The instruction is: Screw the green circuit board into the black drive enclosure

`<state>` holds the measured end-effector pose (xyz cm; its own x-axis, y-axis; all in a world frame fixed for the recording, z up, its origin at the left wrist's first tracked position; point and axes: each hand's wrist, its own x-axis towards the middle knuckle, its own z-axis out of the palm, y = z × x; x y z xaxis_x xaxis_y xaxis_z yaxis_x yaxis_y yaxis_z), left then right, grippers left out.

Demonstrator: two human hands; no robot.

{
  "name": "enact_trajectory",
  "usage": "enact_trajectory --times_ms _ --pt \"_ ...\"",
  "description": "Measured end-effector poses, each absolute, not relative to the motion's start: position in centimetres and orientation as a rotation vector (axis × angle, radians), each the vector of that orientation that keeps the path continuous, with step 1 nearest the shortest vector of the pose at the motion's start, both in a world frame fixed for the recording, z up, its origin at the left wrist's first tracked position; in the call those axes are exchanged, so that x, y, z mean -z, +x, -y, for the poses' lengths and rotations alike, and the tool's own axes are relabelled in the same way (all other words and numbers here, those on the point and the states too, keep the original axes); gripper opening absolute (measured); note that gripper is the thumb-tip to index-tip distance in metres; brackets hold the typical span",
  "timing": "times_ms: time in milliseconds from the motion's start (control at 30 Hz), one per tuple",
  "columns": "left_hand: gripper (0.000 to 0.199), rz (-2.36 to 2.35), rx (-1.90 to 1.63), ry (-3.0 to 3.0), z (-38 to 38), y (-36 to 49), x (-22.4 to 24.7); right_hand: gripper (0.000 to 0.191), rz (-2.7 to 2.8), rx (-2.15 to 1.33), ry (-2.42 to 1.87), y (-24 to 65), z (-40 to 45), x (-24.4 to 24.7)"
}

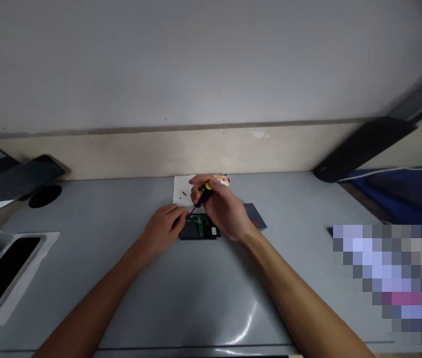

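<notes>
A black device with an exposed green circuit board [200, 228] lies flat on the grey table. My right hand [226, 211] is closed around the black and yellow handle of a screwdriver [204, 194]. The screwdriver is tilted, its thin shaft pointing down at the board's upper left corner; whether the tip touches a screw is too small to tell. At that same corner my left hand [164, 226] pinches the board's left edge, thumb and fingertips close to the screwdriver tip. Behind the board, several tiny dark screws [183, 193] lie on a white sheet [178, 185], partly hidden by my right hand.
A dark grey flat piece [256, 217] lies right of the board, and an orange and white fox-like figure [222, 180] stands behind. At left are a phone-like slab [5, 273] on white paper and a tilted screen [20, 179]. A black post [364, 146] rises at right.
</notes>
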<state>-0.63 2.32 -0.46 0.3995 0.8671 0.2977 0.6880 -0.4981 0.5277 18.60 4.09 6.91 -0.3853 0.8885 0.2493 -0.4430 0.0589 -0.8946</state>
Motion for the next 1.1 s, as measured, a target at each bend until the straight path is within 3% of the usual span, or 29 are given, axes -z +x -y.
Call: enact_trajectory --times_ms 167,567,667,933,1100 --pt "0.024 -1.376 -0.778 2.331 -2.2 -0.5 0.2 0.021 1.142 -1.513 -0.540 18.6 -4.3 -6.3" --pt "0.023 -1.380 -0.766 2.313 -2.2 -0.6 0.3 0.030 1.031 -1.495 -0.470 17.4 -5.2 -5.3" --pt "0.022 -1.386 -0.766 2.307 -2.1 -0.5 0.3 0.019 1.008 -1.412 -0.539 17.2 -5.1 -5.2" --pt "0.022 -1.391 -0.762 2.314 -2.0 -0.4 0.1 0.030 1.053 -1.259 -0.633 16.8 -5.3 -5.0" --pt "0.023 -1.395 -0.786 2.334 -2.0 -0.5 0.3 0.043 1.078 -1.391 -0.590 16.5 -5.2 -5.6"
